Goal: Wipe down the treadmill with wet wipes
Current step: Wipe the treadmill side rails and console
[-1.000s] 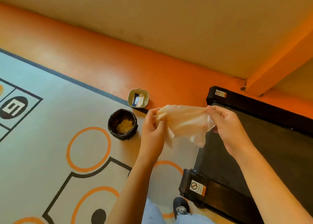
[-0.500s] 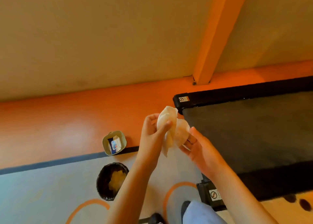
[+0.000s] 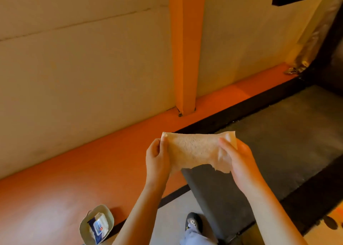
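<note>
Cream-tinted and speckled, the wet wipe [image 3: 194, 152] is stretched flat in the air between both hands, above the near end of the treadmill [image 3: 278, 142]. The left hand [image 3: 156, 159] pinches its upper left corner, and the right hand [image 3: 239, 163] pinches its right edge, thumb in front. Beneath them lies the dark grey belt between black side rails. On the orange floor [image 3: 83, 170] to the left sits a small pale tub [image 3: 109, 216] holding a blue-and-white wipes packet [image 3: 98, 226]; its label is too blurred to read. A dark shoe [image 3: 193, 222] shows below.
</note>
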Demonstrator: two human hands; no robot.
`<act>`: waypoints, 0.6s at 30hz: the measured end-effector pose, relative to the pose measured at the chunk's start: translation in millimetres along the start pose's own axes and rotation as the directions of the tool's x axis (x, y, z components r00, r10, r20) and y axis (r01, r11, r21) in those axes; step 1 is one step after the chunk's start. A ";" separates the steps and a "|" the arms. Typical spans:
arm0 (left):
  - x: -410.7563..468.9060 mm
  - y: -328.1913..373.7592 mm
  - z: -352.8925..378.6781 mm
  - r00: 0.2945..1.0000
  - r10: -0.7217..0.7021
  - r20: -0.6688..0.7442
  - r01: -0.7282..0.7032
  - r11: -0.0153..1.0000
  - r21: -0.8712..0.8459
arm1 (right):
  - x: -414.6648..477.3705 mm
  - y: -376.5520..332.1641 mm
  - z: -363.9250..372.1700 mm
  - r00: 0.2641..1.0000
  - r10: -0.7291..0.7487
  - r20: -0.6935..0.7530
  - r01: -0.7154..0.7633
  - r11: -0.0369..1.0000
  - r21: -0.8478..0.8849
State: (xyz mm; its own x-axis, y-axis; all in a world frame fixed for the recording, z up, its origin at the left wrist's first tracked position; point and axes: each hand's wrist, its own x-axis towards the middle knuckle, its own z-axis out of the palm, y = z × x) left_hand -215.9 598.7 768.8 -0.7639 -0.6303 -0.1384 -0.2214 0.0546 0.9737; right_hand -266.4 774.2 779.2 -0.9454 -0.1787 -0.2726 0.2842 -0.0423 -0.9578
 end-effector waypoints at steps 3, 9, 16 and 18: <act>45.3 18.7 40.4 0.996 0.088 0.011 -0.089 0.993 0.072 | 48.6 -27.5 -18.7 0.993 -0.086 -0.076 0.076 0.988 -0.132; 85.7 58.6 125.8 0.962 0.204 0.179 -0.230 0.963 0.140 | 102.1 -69.0 -66.0 0.918 -0.167 -0.361 0.030 0.934 -0.356; 99.4 84.5 203.3 0.886 0.310 0.344 -0.353 0.933 0.068 | 135.1 -88.8 -86.7 0.820 -0.292 -0.493 -0.046 0.824 -0.564; 101.9 95.0 222.3 0.843 0.306 0.442 -0.345 0.939 0.007 | 147.2 -95.1 -83.2 0.831 -0.298 -0.470 -0.007 0.839 -0.545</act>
State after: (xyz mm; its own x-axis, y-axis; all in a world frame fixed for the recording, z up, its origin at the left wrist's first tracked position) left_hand -449.6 711.9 806.9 -0.9797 -0.1730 0.1014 0.0510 0.2740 0.9604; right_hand -445.8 833.8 822.5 -0.9452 0.3262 0.0163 0.1583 0.5013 -0.8507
